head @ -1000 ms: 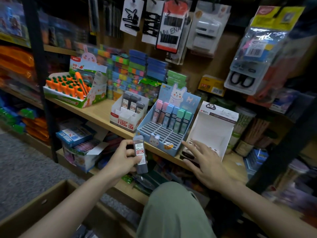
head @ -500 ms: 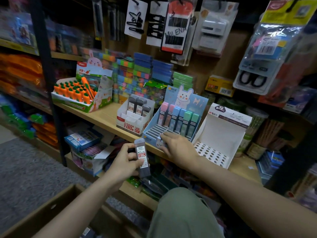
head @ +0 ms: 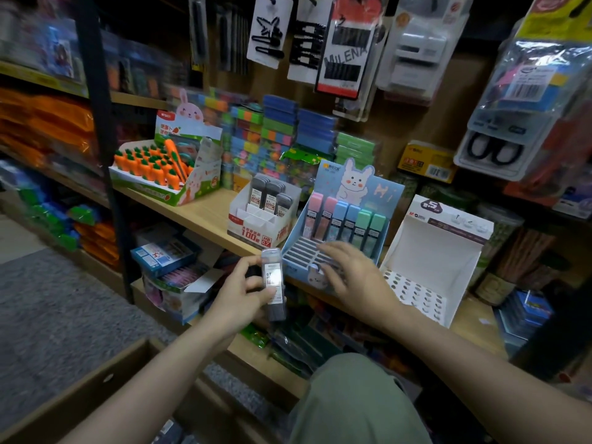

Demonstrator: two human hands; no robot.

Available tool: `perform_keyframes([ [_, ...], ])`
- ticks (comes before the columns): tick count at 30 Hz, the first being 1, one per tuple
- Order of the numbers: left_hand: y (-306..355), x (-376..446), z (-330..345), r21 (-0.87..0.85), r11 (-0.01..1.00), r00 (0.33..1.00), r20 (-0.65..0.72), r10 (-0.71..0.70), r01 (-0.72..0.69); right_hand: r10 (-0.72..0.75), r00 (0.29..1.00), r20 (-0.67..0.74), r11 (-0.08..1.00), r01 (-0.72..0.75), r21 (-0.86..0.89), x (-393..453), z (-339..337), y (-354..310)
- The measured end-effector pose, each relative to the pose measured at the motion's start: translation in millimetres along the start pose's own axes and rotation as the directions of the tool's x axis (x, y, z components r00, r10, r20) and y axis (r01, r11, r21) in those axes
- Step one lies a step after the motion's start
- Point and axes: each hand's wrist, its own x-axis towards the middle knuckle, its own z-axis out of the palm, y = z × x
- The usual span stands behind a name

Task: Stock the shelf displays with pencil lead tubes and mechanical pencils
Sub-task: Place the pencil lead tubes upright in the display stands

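My left hand (head: 238, 299) grips a dark pencil lead tube (head: 273, 283) with a white label, upright in front of the shelf edge. Just behind it stands a white and red display box (head: 256, 224) holding several of the same dark tubes in its back row. My right hand (head: 355, 277) lies with spread fingers on the front grid of the blue rabbit display (head: 339, 225), which holds pastel tubes in its back row. To the right stands a white display box (head: 432, 261) with round holes and nothing in them.
A carrot-themed display (head: 160, 168) sits at the left of the wooden shelf (head: 195, 209). Packs hang above on hooks. A black upright post (head: 102, 149) stands at left. A cardboard box (head: 80, 395) lies on the floor near my knee (head: 355, 398).
My right hand moved left from the white holed box onto the blue rabbit display. My left hand keeps hold of the lead tube and has shifted only slightly.
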Motion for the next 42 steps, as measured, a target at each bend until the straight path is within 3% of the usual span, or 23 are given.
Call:
perform_keyframes([
  [2,4.4,0.2,-3.0,0.025,0.998,0.998,0.007,0.057,-0.057,0.097,0.993,-0.061,0.981,-0.085,0.175,10.6,-4.7,-9.7],
  [5,7.8,4.1,-4.5,0.013,0.995,0.995,0.003,0.102,-0.102,0.162,0.986,0.05,0.899,-0.168,0.404,30.4,-6.0,-28.1],
  [8,7.5,8.7,-6.5,0.051,0.987,0.988,0.011,0.152,-0.152,0.133,0.988,0.08,0.867,-0.155,0.473,46.5,-2.9,-42.2],
  [13,11.4,20.0,-17.2,0.117,0.973,0.979,-0.016,0.203,-0.2,0.064,0.996,0.059,0.927,-0.081,0.366,74.3,-1.8,-51.8],
  [17,28.1,35.7,-43.0,0.337,0.924,0.961,-0.14,0.239,-0.18,0.093,0.985,-0.145,0.954,-0.046,0.297,117.3,-28.4,-42.3],
  [19,35.2,43.5,-58.8,0.549,0.82,0.937,-0.177,0.301,-0.16,0.092,0.966,-0.241,0.976,-0.039,0.216,138.5,-39.5,-37.2],
  [21,39.3,50.1,-68.1,0.711,0.68,0.924,-0.115,0.366,-0.181,0.08,0.958,-0.276,0.99,-0.045,0.131,155.6,-41.2,-31.8],
  [27,34.4,72.9,-60.8,0.837,0.428,0.885,0.133,0.447,-0.341,0.012,0.981,-0.195,0.999,-0.019,-0.036,176.3,-24.1,-20.5],
  [33,20.8,85.0,-58.5,0.89,0.301,0.891,0.204,0.405,-0.341,0.026,0.994,-0.104,0.982,-0.045,-0.184,184.5,-9.3,-8.8],
  [42,22.5,83.2,-62.3,0.893,0.286,0.897,0.227,0.379,-0.347,0.085,0.996,0.023,0.932,-0.072,-0.355,187.1,10.8,-9.0],
])
